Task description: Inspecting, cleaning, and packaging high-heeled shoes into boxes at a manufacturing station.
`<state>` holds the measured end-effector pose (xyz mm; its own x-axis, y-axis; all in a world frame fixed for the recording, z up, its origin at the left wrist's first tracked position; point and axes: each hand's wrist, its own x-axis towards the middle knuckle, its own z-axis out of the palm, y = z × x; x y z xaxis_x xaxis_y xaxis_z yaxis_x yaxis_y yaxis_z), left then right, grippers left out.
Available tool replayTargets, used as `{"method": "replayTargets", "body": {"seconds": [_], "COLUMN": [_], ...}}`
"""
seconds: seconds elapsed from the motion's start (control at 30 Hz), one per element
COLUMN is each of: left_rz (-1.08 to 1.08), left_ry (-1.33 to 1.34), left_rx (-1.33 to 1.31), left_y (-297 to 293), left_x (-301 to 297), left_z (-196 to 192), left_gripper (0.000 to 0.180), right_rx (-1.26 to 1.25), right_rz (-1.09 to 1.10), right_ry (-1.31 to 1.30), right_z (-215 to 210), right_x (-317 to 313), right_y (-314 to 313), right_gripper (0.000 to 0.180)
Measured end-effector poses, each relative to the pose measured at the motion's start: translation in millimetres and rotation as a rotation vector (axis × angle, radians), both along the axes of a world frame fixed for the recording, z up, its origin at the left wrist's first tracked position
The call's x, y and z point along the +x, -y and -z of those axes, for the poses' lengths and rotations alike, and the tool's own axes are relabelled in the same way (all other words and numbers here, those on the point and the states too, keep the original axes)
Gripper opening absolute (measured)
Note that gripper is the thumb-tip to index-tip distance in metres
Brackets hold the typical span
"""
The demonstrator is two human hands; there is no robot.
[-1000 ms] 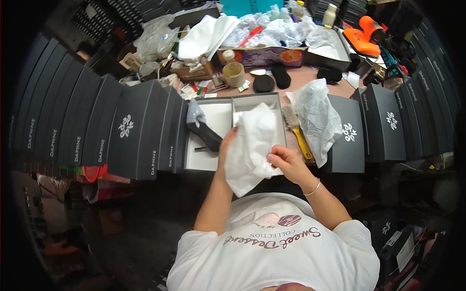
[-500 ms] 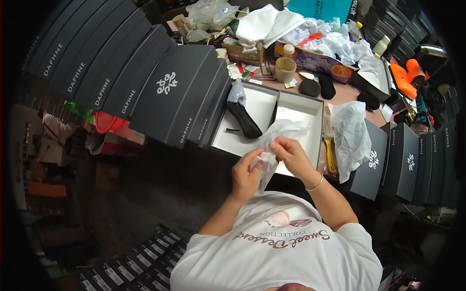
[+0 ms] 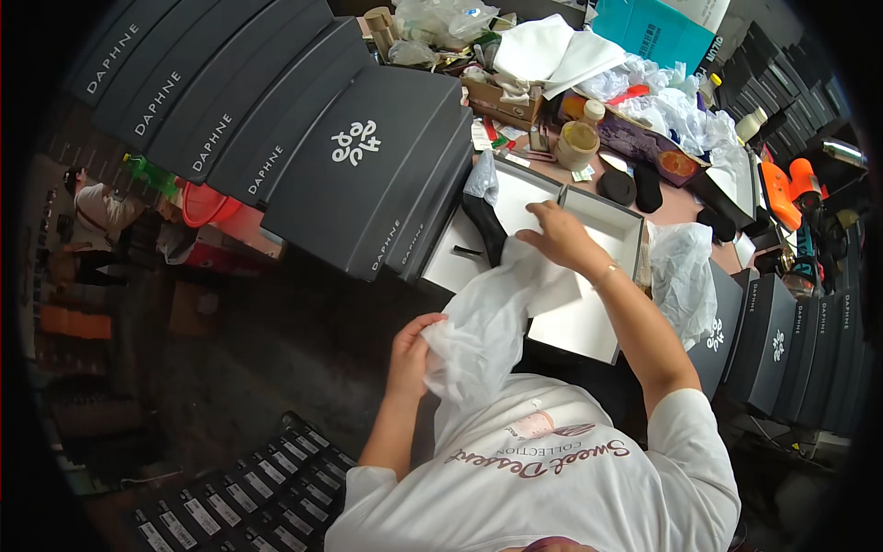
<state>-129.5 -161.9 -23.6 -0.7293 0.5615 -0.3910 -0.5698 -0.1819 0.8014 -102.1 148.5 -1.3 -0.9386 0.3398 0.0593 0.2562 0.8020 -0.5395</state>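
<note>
A crumpled sheet of white tissue paper (image 3: 478, 340) hangs in front of me. My left hand (image 3: 414, 357) pinches its lower left edge. At its upper end my right hand (image 3: 561, 239) reaches over an open shoebox, thumb and fingers apart. A black high-heeled shoe (image 3: 486, 224) lies in the left part of the white-lined box (image 3: 526, 189), with pale translucent wrapping (image 3: 482, 175) at its far end. The tissue covers the shoe's near end. The box's right part (image 3: 581, 333) shows its white inside, partly behind my right forearm.
Dark shoeboxes (image 3: 368, 175) are stacked at the left, and more boxes (image 3: 763, 340) stand at the right. Behind lie a glue jar (image 3: 577, 145), a round black pad (image 3: 616, 187) and heaped white paper (image 3: 676, 115). Another thin white wrap (image 3: 682, 276) lies right of the box.
My hands have moved apart, stretching out the bunched tissue. The left hand went down and left; the right moved up over the box and its fingers spread. The view has shifted slightly.
</note>
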Motion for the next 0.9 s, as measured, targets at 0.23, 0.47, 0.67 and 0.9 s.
{"method": "replayTargets", "body": {"seconds": [0.23,0.47,0.67,0.9], "left_rz": [-0.062,0.074,-0.453,-0.340], "left_ry": [0.219,-1.452,-1.466,-1.428], "left_rx": [0.296,-0.863,-0.423,-0.057], "left_y": [32.8,-27.6,-96.2,-196.7], "left_x": [-3.7,-27.1,-48.8,-44.0], "left_z": [-16.7,-47.9,-144.2,-151.1], "left_gripper": [0.021,0.026,0.035,0.028], "right_rx": [-0.659,-1.699,-2.097,-2.131], "right_rz": [0.061,0.067,-0.052,-0.164], "right_ry": [0.269,-0.479,-0.918,-1.077], "right_z": [50.6,-7.8,3.9,23.4], "right_x": [-34.6,84.1,190.1,235.4], "right_y": [32.9,3.0,-7.2,-4.6], "right_gripper": [0.040,0.042,0.059,0.056]}}
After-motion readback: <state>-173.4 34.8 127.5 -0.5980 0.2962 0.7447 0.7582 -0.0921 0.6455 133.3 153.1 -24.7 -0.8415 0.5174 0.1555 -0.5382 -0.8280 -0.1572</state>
